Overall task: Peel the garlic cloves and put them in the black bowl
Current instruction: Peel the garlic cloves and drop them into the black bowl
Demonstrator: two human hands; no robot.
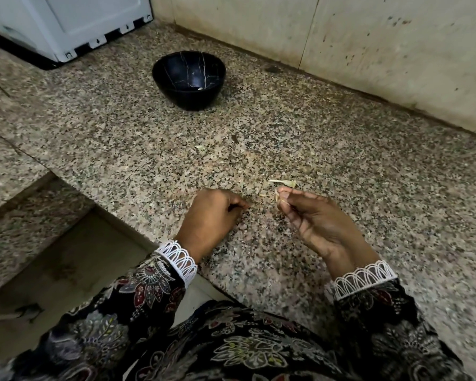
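Peel scraps (283, 183) lie between both hands and the black bowl (188, 79).

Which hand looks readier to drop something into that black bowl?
Probably the right hand: its fingers pinch a small pale piece, though whether clove or skin I cannot tell. The left hand rests curled on the counter, its contents hidden. The black bowl sits beyond both.
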